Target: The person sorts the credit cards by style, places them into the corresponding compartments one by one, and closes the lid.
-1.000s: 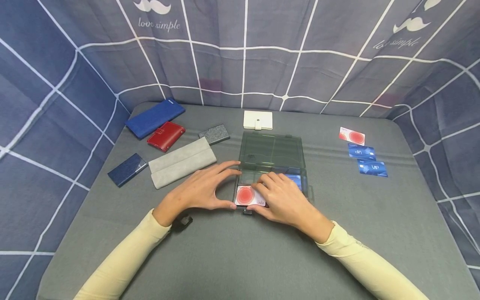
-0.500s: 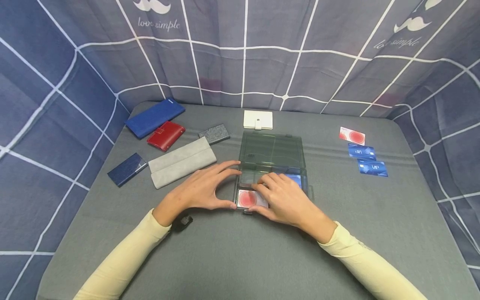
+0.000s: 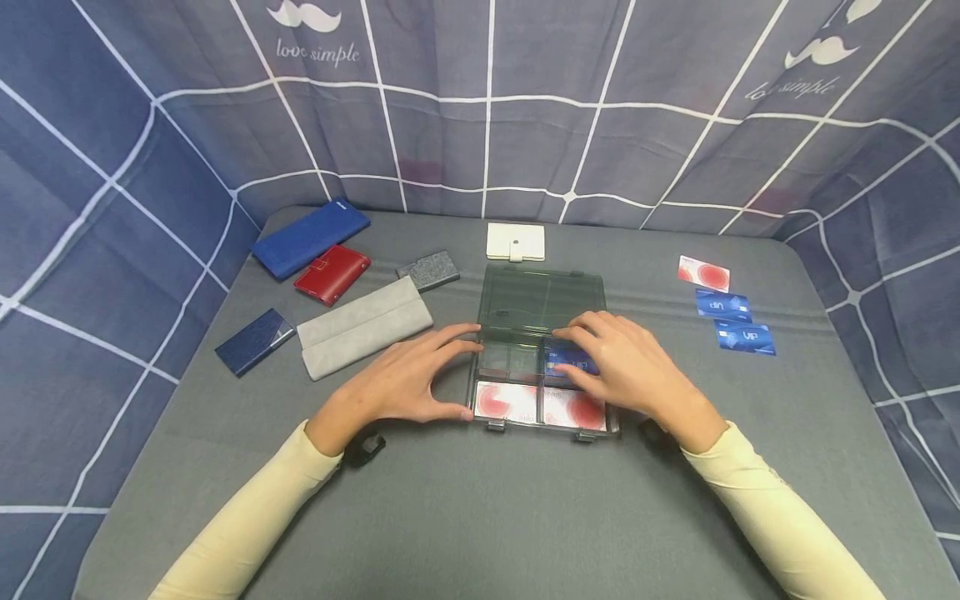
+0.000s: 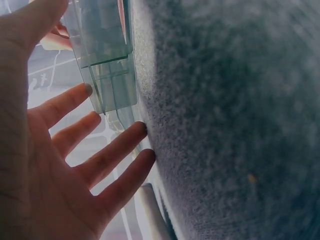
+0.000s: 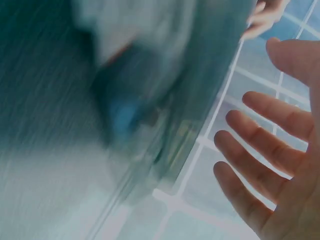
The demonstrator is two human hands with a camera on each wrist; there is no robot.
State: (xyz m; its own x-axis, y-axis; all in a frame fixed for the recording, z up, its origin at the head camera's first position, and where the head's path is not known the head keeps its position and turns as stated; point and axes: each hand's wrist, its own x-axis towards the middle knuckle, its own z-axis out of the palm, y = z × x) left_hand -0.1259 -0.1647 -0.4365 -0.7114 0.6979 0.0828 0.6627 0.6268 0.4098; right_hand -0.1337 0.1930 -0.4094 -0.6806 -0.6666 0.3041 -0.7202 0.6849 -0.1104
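A dark green see-through box (image 3: 540, 383) with several compartments lies on the table, its lid (image 3: 542, 298) folded back. One red-and-white card (image 3: 506, 402) is in its front left compartment, and another red-and-white card (image 3: 576, 408) in the front right one. A blue card (image 3: 564, 357) in the back right compartment is partly covered by my right hand (image 3: 626, 358). That hand is spread above the box's right side with nothing gripped. My left hand (image 3: 405, 379) touches or nearly touches the box's left side, thumb near the front corner and fingers extended (image 4: 110, 125).
Two blue VIP cards (image 3: 745, 337) and a red-and-white card (image 3: 703, 273) lie at the right. To the left are a grey wallet (image 3: 367, 325), red wallet (image 3: 332, 273), blue wallet (image 3: 311, 237), dark blue holder (image 3: 255, 342) and speckled holder (image 3: 431, 271). A white holder (image 3: 516, 242) stands behind the lid.
My right hand has moved away from the front left card to the right and back, uncovering both front cards. The front left card has settled lower in its compartment. My left hand stays put.
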